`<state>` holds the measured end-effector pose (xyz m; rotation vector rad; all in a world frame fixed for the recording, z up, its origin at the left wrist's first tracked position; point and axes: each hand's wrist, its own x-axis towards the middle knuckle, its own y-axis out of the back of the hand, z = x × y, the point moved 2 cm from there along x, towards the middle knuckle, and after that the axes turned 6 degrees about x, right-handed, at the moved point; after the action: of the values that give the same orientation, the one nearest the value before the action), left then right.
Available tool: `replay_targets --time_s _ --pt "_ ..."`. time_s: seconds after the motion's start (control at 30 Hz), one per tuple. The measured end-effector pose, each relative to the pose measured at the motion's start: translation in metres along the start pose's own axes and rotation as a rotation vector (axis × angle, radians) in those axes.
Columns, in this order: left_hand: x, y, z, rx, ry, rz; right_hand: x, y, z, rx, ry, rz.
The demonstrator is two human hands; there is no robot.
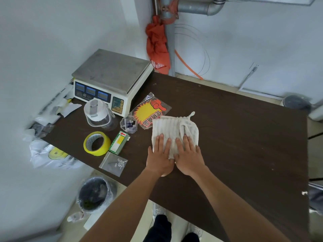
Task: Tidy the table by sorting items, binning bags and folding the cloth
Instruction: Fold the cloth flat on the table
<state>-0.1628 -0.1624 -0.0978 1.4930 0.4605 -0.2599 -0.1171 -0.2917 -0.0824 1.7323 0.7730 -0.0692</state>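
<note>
Bin [95, 194]: we see a round dark pail lined with glossy clear plastic, standing on the floor below the table's near left edge.
Table [244, 137]: we work on a dark brown wood-grain top, flat and matt, chipped white at its near right edge.
Left hand [160, 157]: our palm lies flat on the cloth's near edge, fingers straight and slightly spread, gripping nothing, forearm reaching in from below.
Right hand [188, 157]: we press it flat just beside the left, thumbs nearly touching, fingers extended and a little apart, pinching nothing.
Cloth [172, 127]: a cream ribbed towel, soft and ridged, folded to a rough square at mid-table under both our hands, with a small hanging loop at its far corner.
Zip bag [113, 163]: clear, flat, holding small metal screws, left of our hands.
Tape roll [97, 143]: a glossy yellow ring lying flat.
Green box [119, 142]: small cardboard, oblong, just beside the tape.
Sticker pack [151, 110]: crinkly clear sleeve with a red and yellow starburst, touching the cloth's far left side.
Jug [97, 114]: clear plastic, white lid.
Scale [111, 79]: white body, brushed steel pan, at the far left corner.
</note>
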Motion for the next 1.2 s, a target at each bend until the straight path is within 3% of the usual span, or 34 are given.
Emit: replay_targets --time_s 0.37,0.63,1.2 --pt "-0.012 -0.006 0.063 0.019 -0.023 -0.027 -0.035 -0.002 0.057 0.047 -0.025 0.033" --pt "-0.014 -0.006 0.123 0.038 -0.104 -0.037 -0.067 -0.007 0.116 0.089 -0.069 0.177" --pt "-0.019 -0.008 0.251 -0.007 -0.369 -0.133 -0.136 -0.012 0.233 0.029 -0.293 0.345"
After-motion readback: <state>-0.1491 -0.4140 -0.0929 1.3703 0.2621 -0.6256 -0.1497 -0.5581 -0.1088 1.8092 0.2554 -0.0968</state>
